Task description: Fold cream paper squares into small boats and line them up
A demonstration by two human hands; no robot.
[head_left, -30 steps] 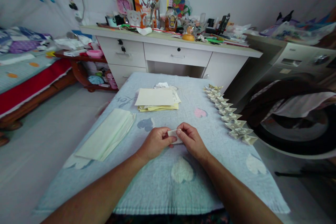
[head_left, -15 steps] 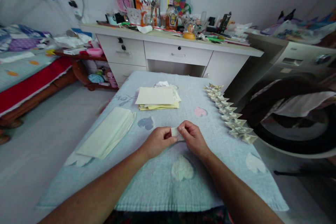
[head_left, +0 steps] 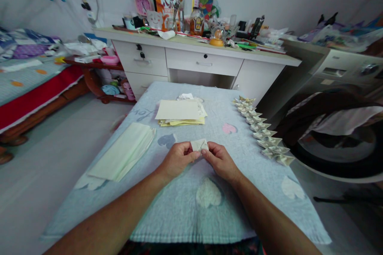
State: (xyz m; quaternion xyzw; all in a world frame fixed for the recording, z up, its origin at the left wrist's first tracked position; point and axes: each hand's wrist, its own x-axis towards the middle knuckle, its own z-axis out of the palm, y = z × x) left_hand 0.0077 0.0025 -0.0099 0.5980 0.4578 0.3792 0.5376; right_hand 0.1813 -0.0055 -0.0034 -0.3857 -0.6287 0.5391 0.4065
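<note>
Between my two hands is a small folded piece of paper, pale with a crease line on its face. My left hand pinches its left side, thumb along the lower edge. On the other side my right hand grips the right edge, its thumb pressed near the bottom corner. Beyond the hands lies a stack of cream and yellow paper sheets. A pile of long folded pale-green paper rests to the left. Along the right side runs a row of folded paper pieces with pointed ends.
A light-blue cloth with heart prints covers the table. Behind it stands a white desk crowded with a honey-coloured jar, an orange bag and small items. A washing machine is at the right, a bed at the left.
The folded paper now shows a wider, creased face tilted up between the hands. My right hand's fingers have shifted from over its top edge to its right side.
</note>
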